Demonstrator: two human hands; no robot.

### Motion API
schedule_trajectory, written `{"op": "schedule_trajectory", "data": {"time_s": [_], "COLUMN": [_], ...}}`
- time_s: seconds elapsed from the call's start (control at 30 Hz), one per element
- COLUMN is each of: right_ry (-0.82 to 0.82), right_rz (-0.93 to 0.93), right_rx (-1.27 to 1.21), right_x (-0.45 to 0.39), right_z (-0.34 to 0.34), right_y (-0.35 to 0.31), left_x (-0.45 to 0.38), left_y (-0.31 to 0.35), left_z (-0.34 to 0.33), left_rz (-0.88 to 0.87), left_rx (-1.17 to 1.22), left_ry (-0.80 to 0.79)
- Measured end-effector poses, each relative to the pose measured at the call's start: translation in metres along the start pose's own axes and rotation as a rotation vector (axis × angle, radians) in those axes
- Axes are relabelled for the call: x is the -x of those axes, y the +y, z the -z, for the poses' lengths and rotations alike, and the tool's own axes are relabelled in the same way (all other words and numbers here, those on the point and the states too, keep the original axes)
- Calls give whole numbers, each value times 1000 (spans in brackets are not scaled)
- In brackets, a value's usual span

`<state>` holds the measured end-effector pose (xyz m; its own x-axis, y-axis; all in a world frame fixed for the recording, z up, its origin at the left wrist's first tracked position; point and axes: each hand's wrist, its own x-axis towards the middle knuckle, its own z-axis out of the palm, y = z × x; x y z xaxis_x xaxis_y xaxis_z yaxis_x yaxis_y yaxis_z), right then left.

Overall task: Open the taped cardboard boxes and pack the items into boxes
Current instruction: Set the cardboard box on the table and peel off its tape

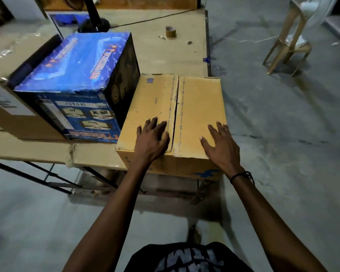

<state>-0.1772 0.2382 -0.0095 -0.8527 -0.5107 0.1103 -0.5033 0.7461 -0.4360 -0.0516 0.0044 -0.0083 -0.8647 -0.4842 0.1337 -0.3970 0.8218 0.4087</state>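
A plain brown cardboard box (196, 107) stands at the table's near right corner, its two top flaps meeting at a dark centre seam. My left hand (152, 137) lies flat on the left flap beside the seam, fingers spread. On the right flap near the box's front edge rests my right hand (221, 147), also flat with fingers apart. Neither hand holds anything. A blue printed box (75, 85) stands against the brown box's left side.
Another brown box (12, 114) with a white label sits at the far left. A tape roll (170, 32) and small scraps lie at the back of the cardboard-covered table (98, 154). A fan base (93, 24) stands behind the blue box. A stool (289, 40) is on the floor at right.
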Motion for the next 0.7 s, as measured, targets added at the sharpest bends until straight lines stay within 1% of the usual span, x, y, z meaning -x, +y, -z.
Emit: {"op": "schedule_trajectory", "data": {"time_s": [0.17, 0.27, 0.4, 0.53, 0.7], "right_ry": [-16, 3, -103, -177, -237], "right_rz": [9, 46, 117, 226, 371], "right_rx": [-33, -61, -66, -59, -72], "right_x": [-4, -6, -9, -11, -18], "right_z": [-1, -1, -3, -2, -2], "right_y": [-8, -23, -46, -58, -53], "left_x": [0, 3, 12, 17, 16], "left_y": [0, 1, 4, 2, 0], "left_z": [2, 5, 9, 12, 14], "left_rz": [7, 4, 11, -4, -61], "left_rx": [27, 33, 32, 27, 2], "left_ry": [-14, 1, 40, 27, -21]}}
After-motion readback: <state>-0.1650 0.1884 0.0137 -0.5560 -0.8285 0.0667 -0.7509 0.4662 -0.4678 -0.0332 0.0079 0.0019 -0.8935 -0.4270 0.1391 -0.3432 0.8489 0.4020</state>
